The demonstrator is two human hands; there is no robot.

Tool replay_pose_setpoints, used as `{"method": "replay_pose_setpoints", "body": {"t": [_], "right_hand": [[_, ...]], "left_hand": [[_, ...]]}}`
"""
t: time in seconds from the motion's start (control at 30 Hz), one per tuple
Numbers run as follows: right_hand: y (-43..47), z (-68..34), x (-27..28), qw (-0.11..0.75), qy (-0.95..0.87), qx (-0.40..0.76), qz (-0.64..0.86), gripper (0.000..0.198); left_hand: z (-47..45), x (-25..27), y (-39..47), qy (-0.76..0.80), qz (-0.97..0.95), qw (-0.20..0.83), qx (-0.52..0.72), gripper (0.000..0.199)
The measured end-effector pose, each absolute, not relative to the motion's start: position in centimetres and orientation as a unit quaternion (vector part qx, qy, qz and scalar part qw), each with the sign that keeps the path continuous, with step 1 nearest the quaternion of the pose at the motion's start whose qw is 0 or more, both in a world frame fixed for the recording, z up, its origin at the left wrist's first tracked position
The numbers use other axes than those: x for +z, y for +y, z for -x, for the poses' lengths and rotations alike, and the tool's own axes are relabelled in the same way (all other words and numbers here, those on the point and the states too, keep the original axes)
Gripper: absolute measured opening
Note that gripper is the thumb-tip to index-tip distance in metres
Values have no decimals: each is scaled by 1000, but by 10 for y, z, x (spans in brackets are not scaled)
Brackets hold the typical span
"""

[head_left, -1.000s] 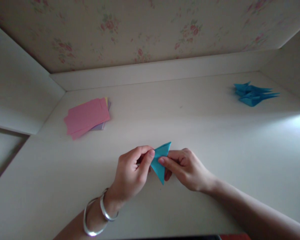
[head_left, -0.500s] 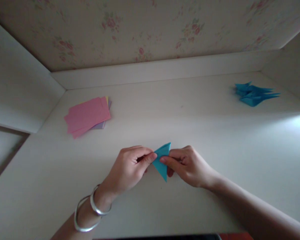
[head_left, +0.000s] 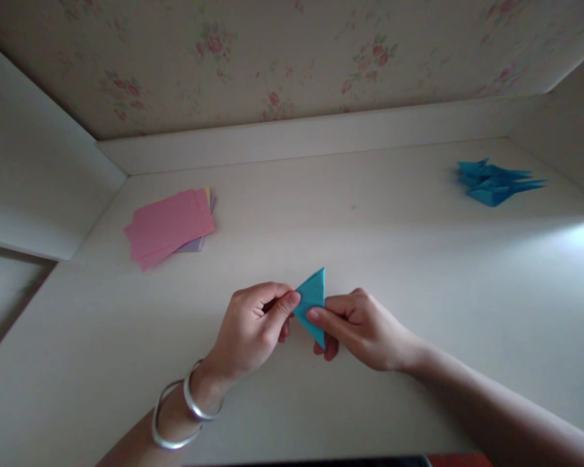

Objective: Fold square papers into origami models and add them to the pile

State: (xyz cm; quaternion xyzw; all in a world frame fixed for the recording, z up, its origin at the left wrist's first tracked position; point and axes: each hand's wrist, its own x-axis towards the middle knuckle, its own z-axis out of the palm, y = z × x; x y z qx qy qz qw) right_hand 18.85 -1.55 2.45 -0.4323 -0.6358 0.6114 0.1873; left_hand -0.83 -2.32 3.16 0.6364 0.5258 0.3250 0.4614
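Note:
A small triangle of folded blue paper (head_left: pixel 313 293) is held between both hands just above the white desk, one point up and one point down. My left hand (head_left: pixel 254 327) pinches its left corner between thumb and forefinger. Two silver bangles (head_left: pixel 187 408) circle the left wrist. My right hand (head_left: pixel 363 327) grips the right side, its thumb lying flat on the front and its other fingers behind, partly hidden by the paper.
A loose stack of pink paper sheets (head_left: pixel 172 224), with yellow and purple ones beneath, lies at the back left of the desk (head_left: pixel 282 214). Folded blue paper shapes (head_left: pixel 496 185) rest at the back right. A floral wall (head_left: pixel 272 65) rises behind.
The blue paper has turned a little and shifted slightly left, so its right edge now stands nearly upright. My right fingers have moved slightly lower along it; my left hand keeps its pinch.

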Motion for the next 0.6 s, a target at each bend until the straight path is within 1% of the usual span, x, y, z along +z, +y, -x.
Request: {"method": "replay_pose_setpoints", "body": {"t": [0.2, 0.33, 0.4, 0.6], "right_hand": [[-16, -188, 24, 197, -626, 607, 448, 50], [-18, -190, 24, 181, -601, 660, 412, 50], [-19, -190, 24, 172, -594, 668, 413, 50], [-21, -189, 25, 178, -650, 601, 429, 48]], "left_hand": [[6, 30, -23, 536, -618, 461, 344, 32], [7, 29, -22, 552, -589, 457, 373, 25], [7, 29, -22, 555, -579, 459, 383, 23], [7, 28, -22, 550, -563, 478, 389, 22]]}}
